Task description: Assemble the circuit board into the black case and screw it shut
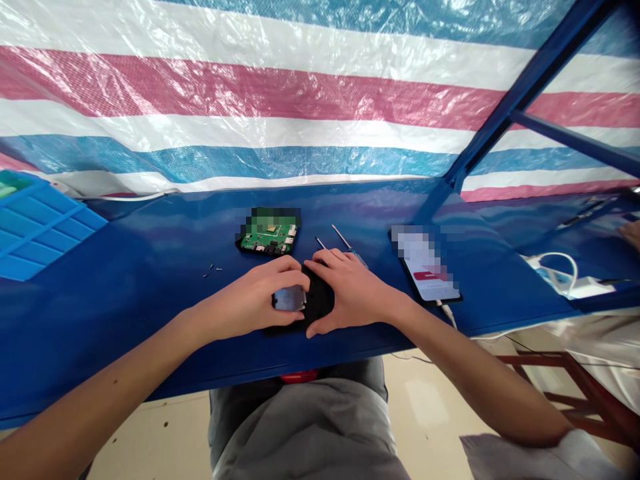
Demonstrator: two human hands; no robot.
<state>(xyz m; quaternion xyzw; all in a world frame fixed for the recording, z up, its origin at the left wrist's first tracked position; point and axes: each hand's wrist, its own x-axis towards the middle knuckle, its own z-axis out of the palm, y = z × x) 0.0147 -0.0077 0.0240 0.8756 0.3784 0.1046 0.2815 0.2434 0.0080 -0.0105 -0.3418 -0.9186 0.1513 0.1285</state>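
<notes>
A black plastic casing (319, 293) lies on the blue tabletop in front of me, between my hands. A flat silver-grey metal plate (290, 299) shows at its left part, framed by my left thumb and fingers. My left hand (260, 293) is curled round the plate's edges. From the other side my right hand (353, 293) grips the casing, thumb at the near edge and fingertips at the far edge. Behind them a green circuit board (270, 237) rests in a black shell. Two thin screwdrivers (345, 240) lie just beyond my right fingers, their handles partly hidden.
Several small screws (213, 269) lie left of the board. A phone (430, 270) with a charging cable (447, 312) is to the right. A blue bin (40, 227) stands at far left, a white power strip (575, 283) at far right. Another person's hand (631, 233) shows at the right edge.
</notes>
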